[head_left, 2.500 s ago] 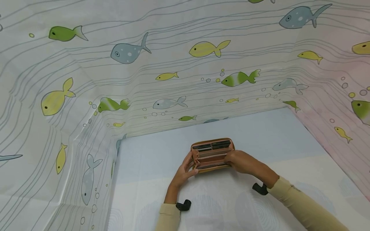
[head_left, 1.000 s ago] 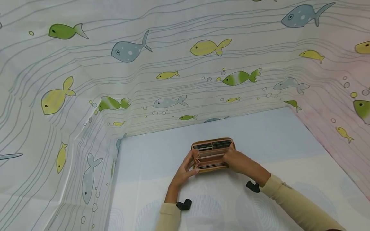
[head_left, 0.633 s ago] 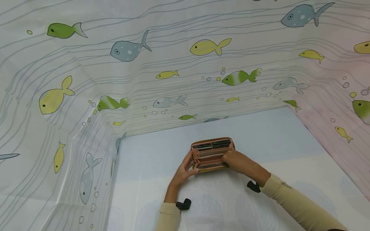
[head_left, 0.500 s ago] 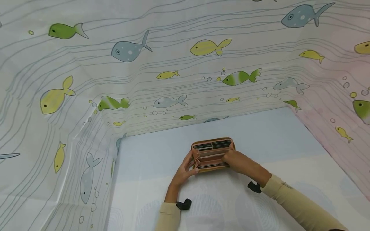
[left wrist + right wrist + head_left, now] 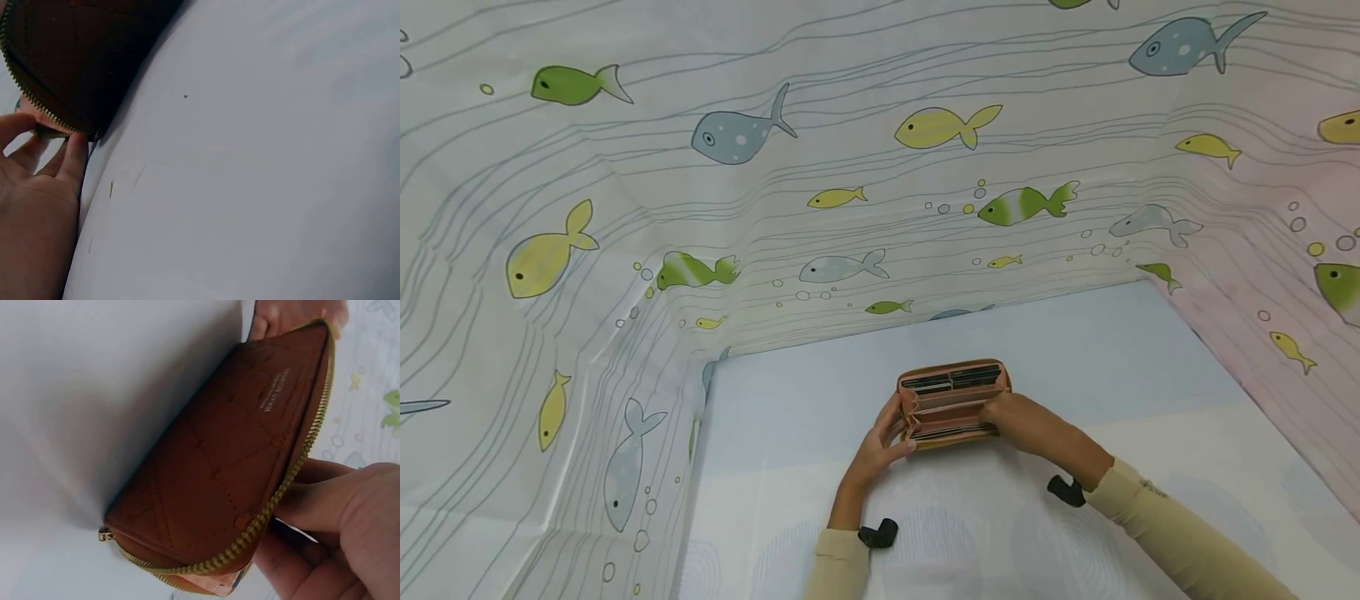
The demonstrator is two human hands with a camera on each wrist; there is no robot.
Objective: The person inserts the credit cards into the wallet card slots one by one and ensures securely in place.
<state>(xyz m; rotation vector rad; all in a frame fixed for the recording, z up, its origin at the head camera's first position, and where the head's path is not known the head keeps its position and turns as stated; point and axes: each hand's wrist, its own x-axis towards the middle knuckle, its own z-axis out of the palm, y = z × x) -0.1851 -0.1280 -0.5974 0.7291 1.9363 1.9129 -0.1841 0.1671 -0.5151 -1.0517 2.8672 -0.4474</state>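
Note:
A brown zip-around wallet [image 5: 951, 414] stands spread wide above the table, its pleated sides and inner pockets showing. Dark-edged cards [image 5: 932, 384] fill slots along its far side. My left hand [image 5: 874, 450] grips the wallet's left end, thumb at the near edge. My right hand [image 5: 1026, 423] reaches over the right end with curled fingers inside the middle compartment; its fingertips are hidden. In the right wrist view, the quilted outer cover [image 5: 212, 462] and brass zip [image 5: 275, 494] face me, the right hand [image 5: 350, 531] behind the zip edge. The zip pull [image 5: 106, 535] hangs at a lower corner.
A pale blue and white patterned sheet covers the table [image 5: 820, 417]. Fish-printed wall covering [image 5: 850, 233] rises behind and at both sides. A black wrist camera [image 5: 880, 533] sits on the left wrist and another camera [image 5: 1066, 490] on the right.
The right hand shifted slightly left inside the wallet, then slid a little back to the right. The left hand and wallet have stayed nearly still.

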